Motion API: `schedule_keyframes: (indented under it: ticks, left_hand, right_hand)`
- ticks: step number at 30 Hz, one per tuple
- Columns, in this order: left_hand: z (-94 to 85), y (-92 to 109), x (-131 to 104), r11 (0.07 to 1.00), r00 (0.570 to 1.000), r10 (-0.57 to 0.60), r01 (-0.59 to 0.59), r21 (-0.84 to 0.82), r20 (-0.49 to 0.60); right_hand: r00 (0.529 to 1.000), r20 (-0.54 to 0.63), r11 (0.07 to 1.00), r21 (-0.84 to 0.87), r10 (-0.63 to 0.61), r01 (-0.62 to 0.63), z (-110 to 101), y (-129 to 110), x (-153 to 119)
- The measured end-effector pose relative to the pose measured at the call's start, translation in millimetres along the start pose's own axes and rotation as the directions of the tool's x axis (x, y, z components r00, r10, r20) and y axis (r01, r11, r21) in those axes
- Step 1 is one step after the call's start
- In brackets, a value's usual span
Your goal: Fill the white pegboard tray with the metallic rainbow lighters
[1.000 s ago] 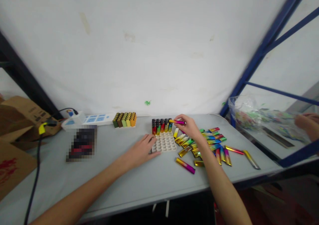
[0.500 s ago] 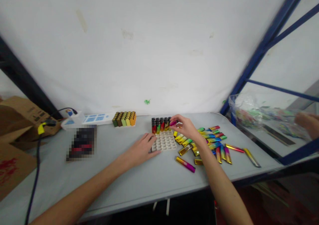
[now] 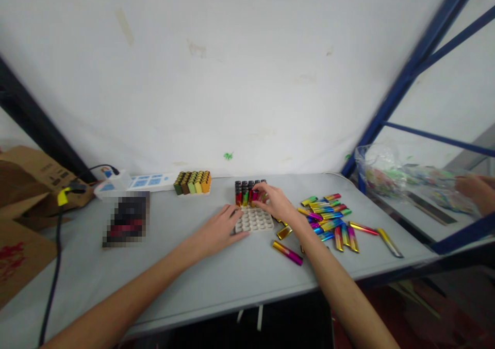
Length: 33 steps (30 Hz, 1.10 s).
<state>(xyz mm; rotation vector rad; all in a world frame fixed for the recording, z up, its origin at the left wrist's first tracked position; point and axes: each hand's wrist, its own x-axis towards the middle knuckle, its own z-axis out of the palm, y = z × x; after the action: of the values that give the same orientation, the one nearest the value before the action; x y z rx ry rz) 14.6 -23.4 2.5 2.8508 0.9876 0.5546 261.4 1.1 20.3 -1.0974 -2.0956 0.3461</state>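
Note:
A white tray (image 3: 253, 220) with rows of round holes lies on the table. Its back rows hold upright lighters (image 3: 242, 192) with black tops and shiny coloured bodies; the front rows are bare. My left hand (image 3: 223, 229) grips the tray's left side, thumb along the front corner and fingers at the left edge. My right hand (image 3: 274, 203) pinches a magenta lighter (image 3: 254, 195) upright over the tray, just in front of the standing ones. Its lower end is partly hidden by my fingers. Loose metallic lighters (image 3: 328, 217) are heaped to the right, partly behind my right forearm.
A filled tray of gold-topped lighters (image 3: 193, 183) stands at the back left, beside a white power strip (image 3: 150, 183). A blurred dark object (image 3: 127, 220) and a cardboard box (image 3: 23, 225) are at left. A blue rack post (image 3: 410, 76) and another person's hand (image 3: 477, 192) appear right.
My right hand has moved left and slightly down with the magenta lighter, from the right end of the standing lighters to a place over the tray. My left hand stays put.

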Motion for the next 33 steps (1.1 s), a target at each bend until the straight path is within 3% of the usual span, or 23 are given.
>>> schedule_keyframes:
  ticks: [5, 12, 17, 28, 33]
  left_hand:
    - [-0.4, 0, 0, 1.000, 1.000, 0.009, -0.009, 0.000, -0.003]
    - [-0.1, 1, 0, 1.000, 1.000, -0.001, 0.001, -0.007, -0.004]
    - [0.5, 0, 0, 1.000, 1.000, 0.009, -0.009, 0.004, -0.006]
    - [1.1, 0, 0, 1.000, 1.000, 0.011, -0.011, -0.003, -0.024]
    - [1.7, 0, 0, 1.000, 1.000, 0.007, -0.007, -0.007, -0.017]
  right_hand:
    - [0.998, -0.010, 0.998, -0.029, -0.063, 0.062, -1, -10, -1]
    - [0.997, -0.075, 1.000, 0.003, 0.016, -0.016, -7, -10, 0]
    - [0.995, -0.102, 1.000, -0.003, -0.020, 0.020, -8, -11, 0]
    - [0.979, -0.155, 0.950, -0.262, 0.134, -0.171, 15, -1, 5]
    - [0.975, -0.139, 0.890, -0.403, 0.172, -0.215, 18, -9, 10]
